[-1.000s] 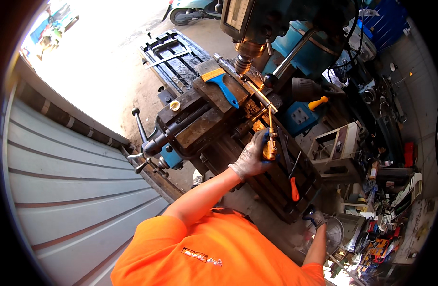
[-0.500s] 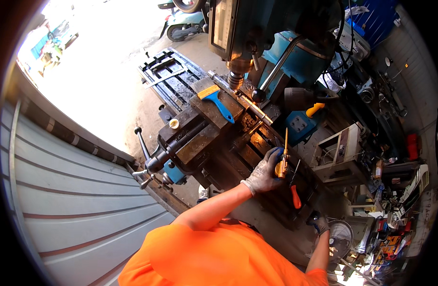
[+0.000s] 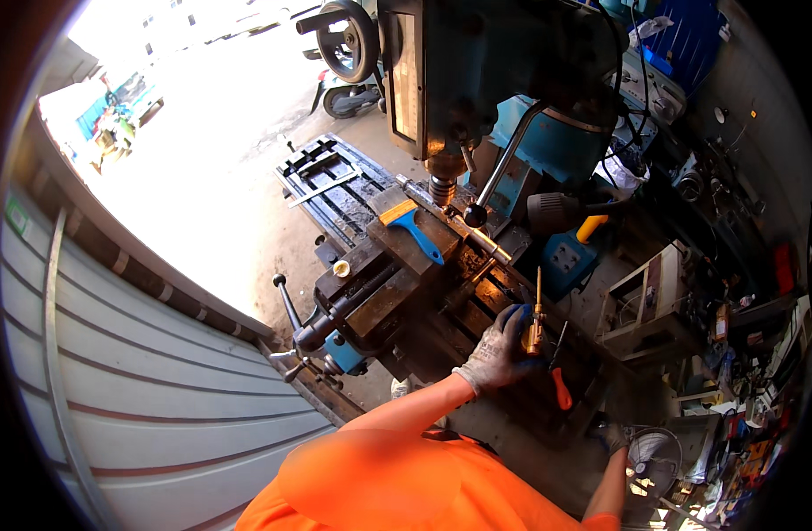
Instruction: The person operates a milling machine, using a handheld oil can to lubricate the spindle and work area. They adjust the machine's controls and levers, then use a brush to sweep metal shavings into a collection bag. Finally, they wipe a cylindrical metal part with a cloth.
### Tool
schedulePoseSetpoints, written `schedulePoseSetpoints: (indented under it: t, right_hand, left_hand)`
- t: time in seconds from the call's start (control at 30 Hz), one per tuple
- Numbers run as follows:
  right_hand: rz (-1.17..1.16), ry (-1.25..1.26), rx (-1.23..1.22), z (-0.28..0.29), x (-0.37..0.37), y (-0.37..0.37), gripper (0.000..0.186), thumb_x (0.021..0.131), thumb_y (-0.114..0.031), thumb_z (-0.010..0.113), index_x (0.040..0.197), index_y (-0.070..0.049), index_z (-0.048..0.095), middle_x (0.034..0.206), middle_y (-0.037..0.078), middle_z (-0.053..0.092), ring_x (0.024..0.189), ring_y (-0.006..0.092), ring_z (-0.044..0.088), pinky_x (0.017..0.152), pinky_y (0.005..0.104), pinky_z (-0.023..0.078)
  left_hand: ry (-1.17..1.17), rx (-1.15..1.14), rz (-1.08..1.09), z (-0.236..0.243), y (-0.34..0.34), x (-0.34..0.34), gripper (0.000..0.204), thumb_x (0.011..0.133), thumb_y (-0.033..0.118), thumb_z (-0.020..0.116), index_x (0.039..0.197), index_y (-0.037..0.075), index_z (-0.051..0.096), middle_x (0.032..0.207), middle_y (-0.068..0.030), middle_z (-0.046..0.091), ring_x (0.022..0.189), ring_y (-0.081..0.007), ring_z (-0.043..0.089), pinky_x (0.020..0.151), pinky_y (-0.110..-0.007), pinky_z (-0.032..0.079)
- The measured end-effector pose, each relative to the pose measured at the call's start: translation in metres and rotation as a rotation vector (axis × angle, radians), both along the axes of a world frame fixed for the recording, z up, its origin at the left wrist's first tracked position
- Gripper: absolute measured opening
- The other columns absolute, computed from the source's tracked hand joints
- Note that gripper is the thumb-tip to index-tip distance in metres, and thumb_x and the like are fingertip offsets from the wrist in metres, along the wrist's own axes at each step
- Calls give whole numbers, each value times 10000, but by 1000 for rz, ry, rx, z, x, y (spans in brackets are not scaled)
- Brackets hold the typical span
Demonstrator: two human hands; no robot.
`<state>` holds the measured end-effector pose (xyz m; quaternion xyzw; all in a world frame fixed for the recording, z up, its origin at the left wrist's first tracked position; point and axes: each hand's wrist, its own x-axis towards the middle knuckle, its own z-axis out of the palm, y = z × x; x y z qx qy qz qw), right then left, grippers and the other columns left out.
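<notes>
Head view: one brush (image 3: 413,229), left hand (image 3: 496,350) clasping one golden tool (image 3: 535,333), grip of right hand (image 3: 613,437) unclear.

A machine workshop (open to daylight), shown by the drilling machine (image 3: 468,93), vise (image 3: 384,303) and slotted metal table (image 3: 366,202).

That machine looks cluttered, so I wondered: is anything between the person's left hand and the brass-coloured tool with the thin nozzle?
Only the glove: the left hand holds the brass-coloured tool, and nothing else visible comes between them. The blue-handled brush lies on the vise, up and left; the red-handled tool is below and right.
</notes>
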<state>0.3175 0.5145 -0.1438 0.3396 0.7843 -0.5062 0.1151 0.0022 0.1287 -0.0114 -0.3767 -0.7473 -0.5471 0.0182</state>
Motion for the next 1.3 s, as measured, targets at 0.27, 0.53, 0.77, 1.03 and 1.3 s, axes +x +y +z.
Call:
schedulePoseSetpoints:
  t: [0.27, 0.53, 0.77, 1.03, 1.3]
  right_hand:
    - [-80, 58, -79, -41, 16, 21, 665, 646, -41, 843, 1271, -20, 616, 1219, 85, 666, 1096, 221, 628, 973, 369, 513]
    - [-73, 162, -221, -48, 23, 24, 588, 737, -50, 804, 1284, 26, 604, 1148, 106, 692, 995, 213, 673, 869, 358, 588]
    - [-55, 173, -6, -44, 18, 16, 587, 722, -90, 812, 1266, 11, 617, 1184, 89, 680, 1051, 212, 653, 927, 353, 540]
    - [0, 96, 131, -30, 7, 9, 548, 728, -225, 820, 1203, -6, 659, 1127, 97, 715, 1027, 229, 678, 899, 374, 534]
    - [-41, 251, -95, -85, 36, 39, 427, 857, -154, 691, 1250, 1, 640, 1164, 82, 698, 1050, 200, 652, 917, 316, 533]
  left_hand:
    - [195, 528, 287, 84, -66, -37, 435, 894, 215, 712, 1233, -17, 569, 1210, -149, 542, 1069, -215, 582, 884, -327, 514]
    - [-225, -136, 507, 201, -62, -162, 587, 990, 529, 454, 1032, 7, 719, 967, -298, 687, 1011, -471, 647, 878, -517, 505]
    - [-250, 147, 478, 186, -39, -184, 550, 985, 506, 492, 1027, -8, 684, 877, -229, 711, 902, -419, 688, 803, -484, 534]
    - [-714, 416, -6, 216, -58, -168, 497, 1023, 493, 483, 1161, 23, 571, 880, -156, 701, 688, -208, 680, 613, -324, 567]
    - [-140, -193, 218, 206, -28, -111, 748, 898, 466, 703, 1383, -58, 482, 1278, -242, 628, 1222, -337, 601, 1035, -398, 468]
